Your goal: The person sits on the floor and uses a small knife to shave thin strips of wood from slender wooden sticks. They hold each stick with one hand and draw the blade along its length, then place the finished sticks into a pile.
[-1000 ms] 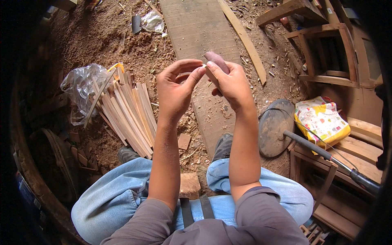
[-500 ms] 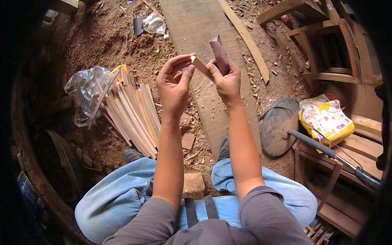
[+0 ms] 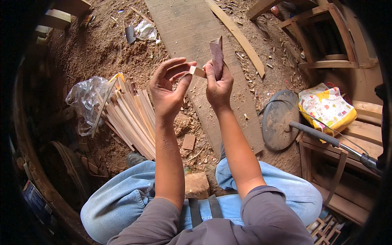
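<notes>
A short, pale wooden strip [image 3: 198, 72] spans the gap between my two hands, its cut end toward the left. My left hand [image 3: 166, 92] pinches that end between thumb and fingertips, the other fingers loosely curled. At the opposite end, my right hand [image 3: 219, 90] has its thumb laid along the strip. A folded sheet of brown sandpaper [image 3: 217, 59] stands up out of the same right hand, between thumb and fingers. The right fingers behind the strip are partly hidden. Below and left of my left hand lies a fanned bundle of wooden strips [image 3: 130, 116].
A long board [image 3: 183, 30] lies on the sawdust-covered floor beyond my hands. Clear plastic bag [image 3: 85, 102] touches the bundle. To the right are a round dusty disc with a pole [image 3: 279, 122], a colourful bag [image 3: 326, 110] and wooden frames [image 3: 345, 36]. A wood block [image 3: 197, 184] sits between my legs.
Both hands have shifted slightly left and a little lower. The wooden strip has turned so its end faces me more, and the sandpaper stands more upright. The view has shifted a little.
</notes>
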Tool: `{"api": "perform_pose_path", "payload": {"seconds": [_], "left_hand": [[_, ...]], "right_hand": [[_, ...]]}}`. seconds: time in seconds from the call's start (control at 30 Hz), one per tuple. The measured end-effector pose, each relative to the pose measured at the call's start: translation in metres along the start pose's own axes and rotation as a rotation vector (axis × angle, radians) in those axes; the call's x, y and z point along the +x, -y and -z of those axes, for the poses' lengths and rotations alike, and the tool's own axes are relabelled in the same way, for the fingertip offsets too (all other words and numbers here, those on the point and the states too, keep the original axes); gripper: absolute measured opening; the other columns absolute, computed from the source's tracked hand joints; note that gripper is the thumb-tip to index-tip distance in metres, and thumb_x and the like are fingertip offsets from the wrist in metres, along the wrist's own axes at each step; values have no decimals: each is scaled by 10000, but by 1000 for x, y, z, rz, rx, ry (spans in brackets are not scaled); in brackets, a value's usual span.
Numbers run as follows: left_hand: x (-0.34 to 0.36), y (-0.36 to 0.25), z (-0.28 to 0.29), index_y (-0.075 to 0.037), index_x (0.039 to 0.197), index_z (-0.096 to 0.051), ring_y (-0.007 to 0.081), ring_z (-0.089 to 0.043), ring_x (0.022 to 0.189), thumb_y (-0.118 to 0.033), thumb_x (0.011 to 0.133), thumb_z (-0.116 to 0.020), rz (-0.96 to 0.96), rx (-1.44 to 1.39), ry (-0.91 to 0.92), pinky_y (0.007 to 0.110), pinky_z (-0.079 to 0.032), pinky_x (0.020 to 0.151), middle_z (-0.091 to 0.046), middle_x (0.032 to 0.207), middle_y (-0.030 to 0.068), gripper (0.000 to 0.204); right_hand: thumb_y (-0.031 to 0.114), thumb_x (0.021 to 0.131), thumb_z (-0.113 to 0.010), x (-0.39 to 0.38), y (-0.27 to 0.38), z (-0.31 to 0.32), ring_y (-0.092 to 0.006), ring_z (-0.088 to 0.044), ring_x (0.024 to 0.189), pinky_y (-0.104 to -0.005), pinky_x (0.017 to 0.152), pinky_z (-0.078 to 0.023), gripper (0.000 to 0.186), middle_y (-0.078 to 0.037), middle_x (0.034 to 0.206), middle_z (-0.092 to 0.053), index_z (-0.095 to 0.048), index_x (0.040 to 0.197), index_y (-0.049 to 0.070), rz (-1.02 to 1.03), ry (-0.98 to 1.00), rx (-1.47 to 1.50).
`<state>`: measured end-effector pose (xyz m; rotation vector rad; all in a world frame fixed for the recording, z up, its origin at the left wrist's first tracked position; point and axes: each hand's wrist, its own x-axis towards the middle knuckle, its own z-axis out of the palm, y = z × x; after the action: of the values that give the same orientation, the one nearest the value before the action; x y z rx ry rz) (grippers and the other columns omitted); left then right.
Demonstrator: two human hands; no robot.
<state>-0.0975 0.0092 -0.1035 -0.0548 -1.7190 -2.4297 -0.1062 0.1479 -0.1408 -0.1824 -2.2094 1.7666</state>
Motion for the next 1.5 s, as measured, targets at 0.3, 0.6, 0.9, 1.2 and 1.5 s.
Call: {"api": "perform_pose_path", "payload": {"seconds": [0.3, 0.6, 0.9, 1.2, 1.5], "left_hand": [[1, 1, -14, -77, 1267, -587, 207, -594, 1152, -315, 1075, -366, 331, 91, -214, 363, -424, 958, -691, 1196, 92, 378], [10, 3, -11, -5, 1219, -590, 228, -554, 1161, -302, 1084, -412, 152, 200, -254, 370, -414, 1026, -641, 1171, 141, 372], [19, -2, 3, -6, 1320, -489, 271, -505, 1223, -354, 1085, -404, -115, 483, -278, 401, -392, 1047, -525, 1298, 169, 429], [18, 12, 13, 6, 1392, -431, 345, -359, 1359, -487, 1072, -321, -180, 617, -225, 449, -254, 1146, -449, 1396, 211, 598], [20, 17, 21, 15, 1451, -377, 354, -297, 1410, -662, 1007, -283, -169, 527, -113, 456, -165, 1187, -390, 1463, 230, 814]], "right_hand": [[143, 1016, -541, -41, -12, -21, -199, -586, 736, -328, 677, -469, 170, -91, 853, -577, -603, 965, -7, 228, -158, -146], [95, 1001, -525, -49, -6, -23, -318, -556, 755, -416, 687, -453, 152, -166, 842, -562, -608, 969, -29, 336, -91, -209], [66, 831, -569, -56, 55, -8, -256, -527, 815, -349, 735, -447, 381, -131, 910, -532, -670, 1192, -2, 230, 116, -90], [63, 868, -602, -72, 46, 1, -322, -638, 741, -424, 633, -514, 266, -123, 898, -595, -709, 1111, 65, 214, 205, -557], [38, 863, -550, -61, 40, -3, -337, -624, 772, -426, 692, -539, 463, -146, 909, -593, -645, 1308, 123, 210, 234, -337]]}}
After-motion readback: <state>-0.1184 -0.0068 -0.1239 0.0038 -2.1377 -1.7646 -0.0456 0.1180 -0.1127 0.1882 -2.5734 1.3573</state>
